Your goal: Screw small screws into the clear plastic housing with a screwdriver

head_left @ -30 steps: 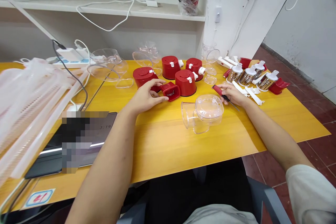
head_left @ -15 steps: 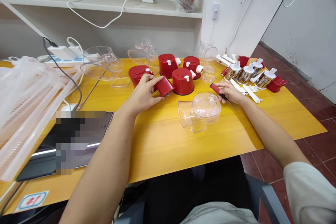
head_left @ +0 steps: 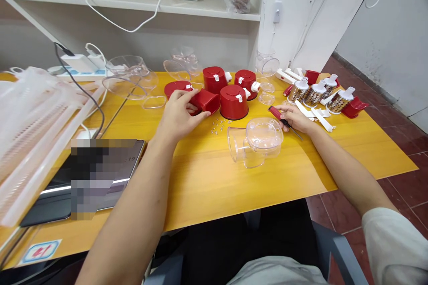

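A square red plastic housing (head_left: 205, 101) is pressed against the side of a round red plastic canister (head_left: 177, 89) at the far middle of the bench, and both are covered in part by the left hand (head_left: 179, 116). The left fingers (head_left: 180, 94) are spread over the canister's lid, and the thumb (head_left: 202, 116) is laid along the near edge of the housing; whether the housing is pinched cannot be told. Small silver screws (head_left: 217, 127) are scattered on the bench just right of the thumb.

A red-handled screwdriver (head_left: 277, 112) is held in the right hand (head_left: 296, 119), its handle lying against the curled right fingers (head_left: 287, 113) and its thin steel shaft pointing right and near. A clear plastic container (head_left: 256, 142) lies on its side between the two hands, nearer the person.

Three more red canisters (head_left: 234, 102) stand upright beyond the screws, with clear plastic rings (head_left: 266, 98) to their right. Three steel drum graters with white caps (head_left: 312, 95) and white plastic strips (head_left: 323, 120) lie at the far right. Clear plastic bowls (head_left: 129, 78) are placed at the far left, and a partly pixelated dark tablet (head_left: 110, 164) and plastic-wrapped white parts (head_left: 33, 138) lie at the near left of the yellow wood-grain bench (head_left: 234, 191).
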Tool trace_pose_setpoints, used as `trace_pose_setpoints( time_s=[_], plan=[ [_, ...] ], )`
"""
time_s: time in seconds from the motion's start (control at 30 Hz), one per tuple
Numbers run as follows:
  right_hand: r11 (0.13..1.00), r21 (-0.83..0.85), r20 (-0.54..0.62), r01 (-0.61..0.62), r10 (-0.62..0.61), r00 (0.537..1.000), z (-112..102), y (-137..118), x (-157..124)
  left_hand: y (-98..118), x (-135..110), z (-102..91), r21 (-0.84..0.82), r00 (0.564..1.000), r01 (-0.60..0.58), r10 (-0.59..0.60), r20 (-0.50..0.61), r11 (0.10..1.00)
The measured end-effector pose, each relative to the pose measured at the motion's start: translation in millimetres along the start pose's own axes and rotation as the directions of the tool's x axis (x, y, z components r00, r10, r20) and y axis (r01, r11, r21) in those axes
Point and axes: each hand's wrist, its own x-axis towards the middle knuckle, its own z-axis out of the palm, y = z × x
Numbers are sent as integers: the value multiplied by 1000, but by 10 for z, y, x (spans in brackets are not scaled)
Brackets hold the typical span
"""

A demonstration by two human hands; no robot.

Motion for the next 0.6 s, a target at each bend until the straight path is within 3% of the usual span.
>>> trace_pose_setpoints(
  time_s=[0.43,0.6],
  plan=[
    [1000,-24,-31,-6,6,999,43,-30,-19,-103,38,129,149,994,-87,76,81,985],
    [1000,-12,-23,7,-7,1000,57,-39,-34,11,61,207,148,999,-14,6,53,989]
  ],
)
